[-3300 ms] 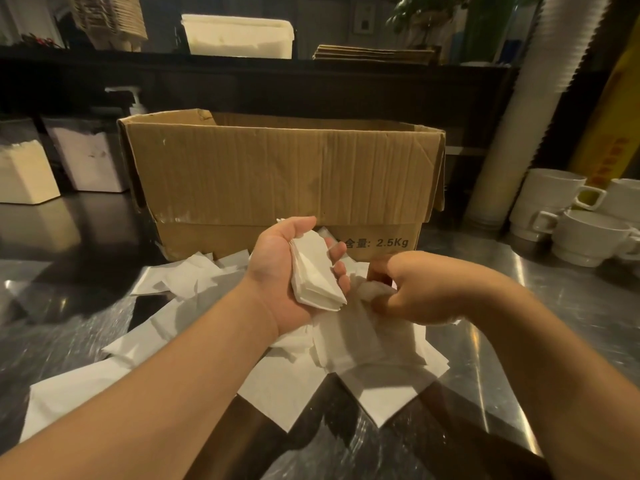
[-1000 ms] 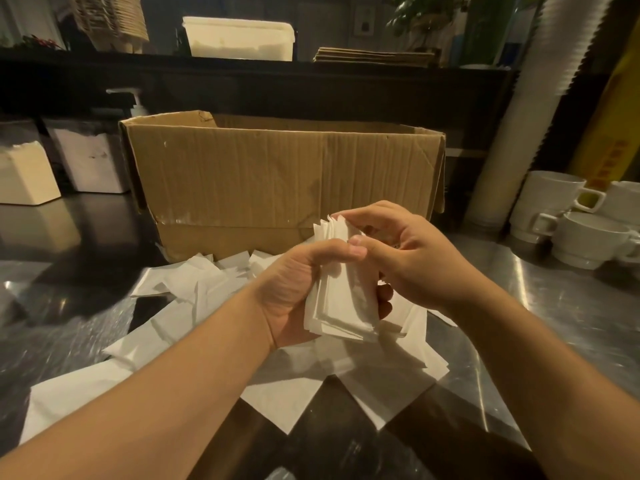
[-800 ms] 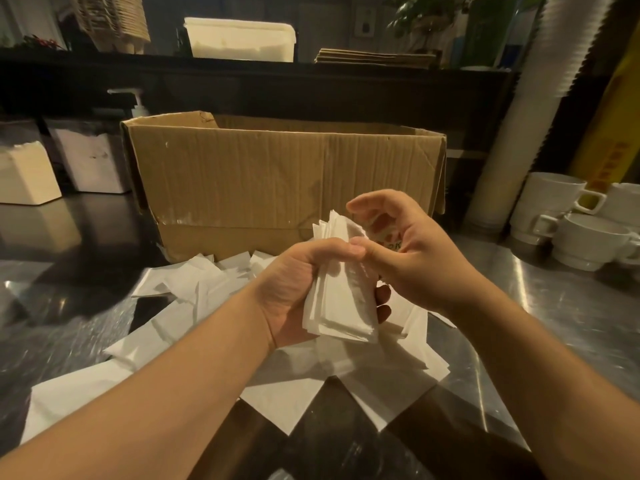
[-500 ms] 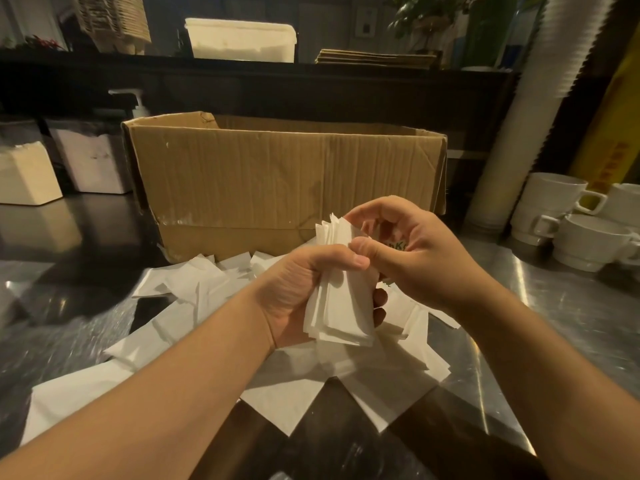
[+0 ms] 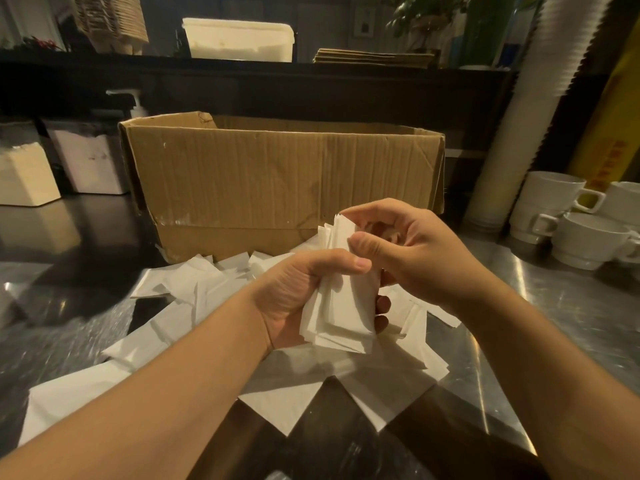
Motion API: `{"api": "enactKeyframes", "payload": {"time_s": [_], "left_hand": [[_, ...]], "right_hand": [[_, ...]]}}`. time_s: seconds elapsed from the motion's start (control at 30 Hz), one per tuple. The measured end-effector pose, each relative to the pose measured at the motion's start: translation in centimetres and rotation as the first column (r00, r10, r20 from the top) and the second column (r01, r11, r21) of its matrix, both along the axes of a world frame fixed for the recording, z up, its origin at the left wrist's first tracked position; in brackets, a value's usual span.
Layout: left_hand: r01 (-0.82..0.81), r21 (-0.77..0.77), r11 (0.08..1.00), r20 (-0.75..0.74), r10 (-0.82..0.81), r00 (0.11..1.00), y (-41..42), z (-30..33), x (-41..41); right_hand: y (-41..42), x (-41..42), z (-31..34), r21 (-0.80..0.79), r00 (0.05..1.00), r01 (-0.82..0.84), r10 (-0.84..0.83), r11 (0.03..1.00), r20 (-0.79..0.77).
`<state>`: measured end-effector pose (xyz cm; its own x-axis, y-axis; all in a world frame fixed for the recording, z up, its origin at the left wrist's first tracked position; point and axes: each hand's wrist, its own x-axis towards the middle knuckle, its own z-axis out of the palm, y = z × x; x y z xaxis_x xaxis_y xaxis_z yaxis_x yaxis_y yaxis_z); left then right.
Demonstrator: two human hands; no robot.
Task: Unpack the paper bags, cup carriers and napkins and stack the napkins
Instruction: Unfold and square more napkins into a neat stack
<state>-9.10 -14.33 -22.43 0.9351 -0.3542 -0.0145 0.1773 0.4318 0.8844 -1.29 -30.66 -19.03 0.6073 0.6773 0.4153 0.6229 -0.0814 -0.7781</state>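
The left hand [image 5: 294,292] holds a stack [image 5: 341,306] of white napkins above the worktop [image 5: 571,306]. Its thumb lies across the front of the stack and its fingers [image 5: 382,303] curl round the back, so the stack stands almost upright, a bit tilted. The edges of the napkins do not line up; they fan out at the top and bottom.

The right hand [image 5: 415,258] is at the top of the stack. Its thumb and first finger pinch the top edges of the napkins. The other fingers are curled behind.

Under both hands lie many loose napkins [image 5: 194,299] spread flat on the shiny worktop. Some lie over each other, and some reach to the near left edge.

Just behind the loose napkins stands a brown box [image 5: 277,181]. It is open at the top. What is inside cannot be seen.

To the right of the box is a tall stack of cups [image 5: 512,133], leaning a little. Near it, on the worktop, are white mugs [image 5: 585,240], some stacked on each other.

To the left of the box stand two holders [image 5: 24,174] with white paper in them. A pump bottle [image 5: 136,103] peeks out behind the left corner of the box.

On the dark shelf [image 5: 346,74] behind are a white tub [image 5: 239,39], a flat pile of brown paper [image 5: 374,58] and a green plant [image 5: 426,12].
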Motion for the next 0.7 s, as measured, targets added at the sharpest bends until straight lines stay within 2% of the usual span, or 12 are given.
{"api": "enactKeyframes", "payload": {"time_s": [0.3,0.47,0.57,0.63,0.7], "left_hand": [[-0.023,-0.024,0.999,0.021,0.024,0.999,0.0,-0.2,0.4],[0.043,-0.028,0.999,0.059,-0.041,0.997,-0.3,0.1,0.4],[0.039,-0.037,0.999,0.061,-0.036,0.997,-0.1,0.1,0.5],[0.035,-0.087,0.996,0.023,-0.033,0.999,0.0,0.0,0.5],[0.047,-0.109,0.993,0.003,-0.047,0.999,0.1,-0.3,0.6]], "right_hand": [[-0.1,-0.2,0.4,0.097,0.997,-0.021,0.028,0.995,-0.078],[-0.3,-0.1,0.4,0.086,0.995,-0.019,0.028,0.996,-0.096],[-0.5,0.2,0.6,0.132,0.994,-0.005,0.020,0.991,-0.112],[-0.9,0.3,1.1,0.188,0.983,-0.027,0.060,0.982,-0.171],[-1.7,0.5,1.8,0.270,0.928,-0.128,0.211,0.954,-0.307]]}}
